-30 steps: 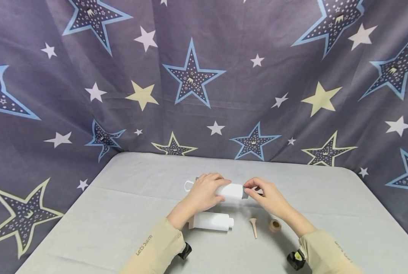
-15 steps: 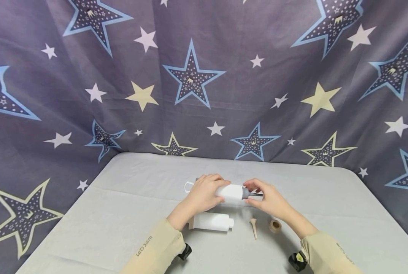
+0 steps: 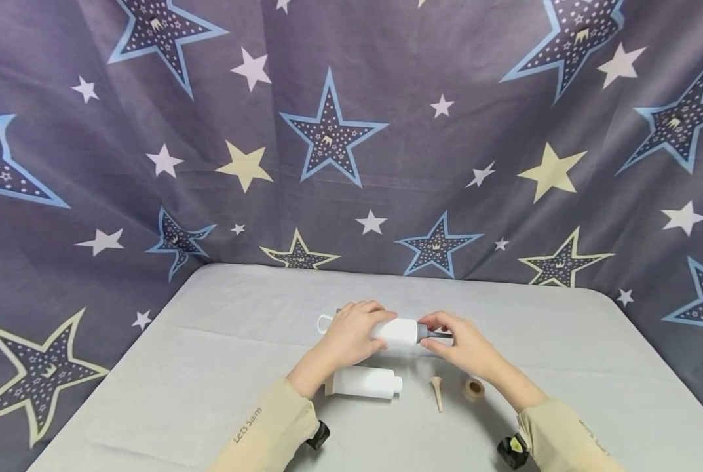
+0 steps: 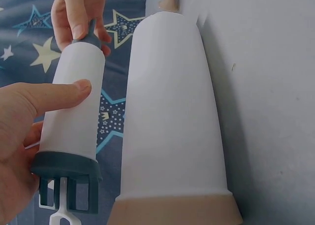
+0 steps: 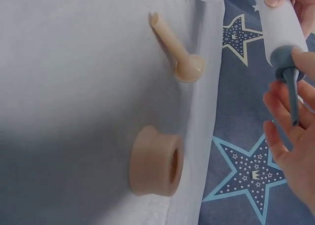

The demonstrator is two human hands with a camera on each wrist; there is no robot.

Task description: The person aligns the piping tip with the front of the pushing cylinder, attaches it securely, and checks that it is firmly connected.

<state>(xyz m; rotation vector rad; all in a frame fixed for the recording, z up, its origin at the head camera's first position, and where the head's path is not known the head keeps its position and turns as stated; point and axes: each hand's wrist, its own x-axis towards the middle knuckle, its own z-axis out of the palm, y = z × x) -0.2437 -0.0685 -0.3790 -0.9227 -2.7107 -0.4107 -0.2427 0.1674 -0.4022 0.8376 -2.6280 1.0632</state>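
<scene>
My left hand [image 3: 351,334] grips the white barrel [image 4: 74,80] of a syringe-like dispenser, held level above the table. At its left end are a dark blue-green frame [image 4: 66,166] and a white pull handle [image 3: 324,322]. My right hand [image 3: 466,341] pinches the blue-grey nozzle cap [image 5: 285,60] on the other end, thumb on one side and fingers on the other. A thin spout [image 5: 293,99] points out past those fingers. Below the left hand, a second white barrel [image 3: 363,382] with a beige end [image 4: 174,210] lies on the table.
A small beige spout [image 3: 437,393] and a beige ring-shaped collar [image 3: 474,389] lie on the grey-covered table [image 3: 209,393], close to my right forearm. A star-patterned curtain [image 3: 386,85] hangs behind the table's back edge.
My right thumb and fingers have shifted around the nozzle cap: they eased apart, then closed on it again. The left hand and the barrel stay where they were.
</scene>
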